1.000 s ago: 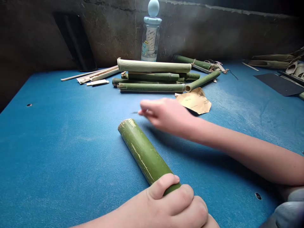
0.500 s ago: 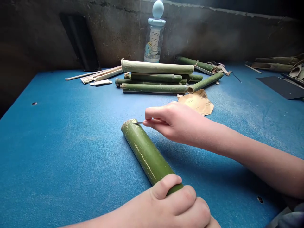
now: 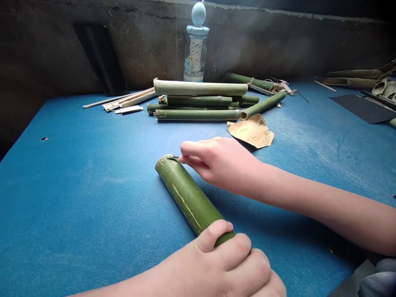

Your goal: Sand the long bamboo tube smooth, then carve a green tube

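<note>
A thick green bamboo piece lies slantwise on the blue table, its rough cut end pointing away from me. My left hand is wrapped round its near end. Pale scratch lines run along its side. Pinched in my right hand is a thin, narrow blade, whose tip touches the bamboo's upper surface close to the far end. The rest of the blade and any handle are hidden by my fingers. Small pale scraped marks show on the bamboo by the tip.
Several bamboo lengths are stacked across the back, with split strips to their left. A torn brown paper lies before them. A clear bottle and a dark phone-like slab stand by the wall. Black sheet at right.
The blade tip in my right hand has moved slightly toward the bamboo's cut end. The left hand keeps its hold. The whole view has shifted a little.
</note>
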A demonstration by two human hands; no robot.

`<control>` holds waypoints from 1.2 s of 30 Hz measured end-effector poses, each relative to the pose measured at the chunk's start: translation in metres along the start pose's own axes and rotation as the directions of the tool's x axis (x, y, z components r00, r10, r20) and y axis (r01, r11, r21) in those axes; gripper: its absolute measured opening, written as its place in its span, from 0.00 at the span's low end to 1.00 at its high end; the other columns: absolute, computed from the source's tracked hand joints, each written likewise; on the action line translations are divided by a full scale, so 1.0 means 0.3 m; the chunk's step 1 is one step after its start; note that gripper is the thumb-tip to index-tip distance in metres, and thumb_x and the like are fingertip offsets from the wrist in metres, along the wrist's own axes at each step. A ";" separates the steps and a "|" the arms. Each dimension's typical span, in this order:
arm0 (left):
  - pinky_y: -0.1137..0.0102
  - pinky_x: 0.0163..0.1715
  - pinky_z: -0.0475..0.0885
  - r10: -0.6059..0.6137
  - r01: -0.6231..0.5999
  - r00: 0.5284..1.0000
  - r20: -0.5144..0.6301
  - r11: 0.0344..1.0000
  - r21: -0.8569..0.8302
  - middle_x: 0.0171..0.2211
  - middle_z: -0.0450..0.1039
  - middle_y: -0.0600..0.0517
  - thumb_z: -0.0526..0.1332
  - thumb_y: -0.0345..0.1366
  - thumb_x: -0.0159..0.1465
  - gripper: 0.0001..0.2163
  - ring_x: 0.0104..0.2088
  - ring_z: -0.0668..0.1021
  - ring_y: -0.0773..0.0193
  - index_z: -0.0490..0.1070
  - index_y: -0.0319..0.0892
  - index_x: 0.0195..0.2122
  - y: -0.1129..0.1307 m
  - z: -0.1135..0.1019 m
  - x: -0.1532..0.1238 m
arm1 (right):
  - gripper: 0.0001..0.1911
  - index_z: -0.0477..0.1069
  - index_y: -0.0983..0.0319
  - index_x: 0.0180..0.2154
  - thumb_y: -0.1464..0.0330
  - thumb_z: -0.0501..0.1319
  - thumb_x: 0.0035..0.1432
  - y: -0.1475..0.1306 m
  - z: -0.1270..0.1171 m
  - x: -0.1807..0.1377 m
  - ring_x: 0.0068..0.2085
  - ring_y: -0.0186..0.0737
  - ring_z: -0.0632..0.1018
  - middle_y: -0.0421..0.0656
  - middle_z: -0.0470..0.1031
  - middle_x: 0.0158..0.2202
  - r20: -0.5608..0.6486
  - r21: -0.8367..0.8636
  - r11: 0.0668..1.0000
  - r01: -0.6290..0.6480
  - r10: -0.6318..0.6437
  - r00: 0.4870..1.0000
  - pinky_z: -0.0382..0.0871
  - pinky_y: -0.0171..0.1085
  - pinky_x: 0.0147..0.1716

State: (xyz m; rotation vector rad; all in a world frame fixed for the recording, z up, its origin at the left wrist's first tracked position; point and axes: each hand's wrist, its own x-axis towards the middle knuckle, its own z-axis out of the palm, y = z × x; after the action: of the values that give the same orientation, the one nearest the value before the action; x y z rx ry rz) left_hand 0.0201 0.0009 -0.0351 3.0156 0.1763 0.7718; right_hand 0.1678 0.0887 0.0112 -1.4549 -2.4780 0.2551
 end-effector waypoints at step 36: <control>0.64 0.55 0.58 0.000 0.000 1.000 0.010 1.000 -0.013 0.42 0.75 0.60 0.57 0.41 0.69 0.09 0.43 0.73 0.68 0.74 0.50 0.47 -0.003 -0.021 0.000 | 0.14 0.70 0.59 0.36 0.59 0.53 0.67 0.069 -0.040 0.035 0.27 0.33 0.66 0.38 0.73 0.29 -0.024 0.162 0.986 -0.043 0.048 0.999 0.48 0.34 0.28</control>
State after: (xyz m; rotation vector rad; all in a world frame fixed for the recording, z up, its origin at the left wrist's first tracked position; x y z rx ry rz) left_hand 0.0170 0.0017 -0.0298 3.0061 0.1705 0.7552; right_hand 0.1837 0.1083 0.0183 -1.4391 -2.3437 0.4301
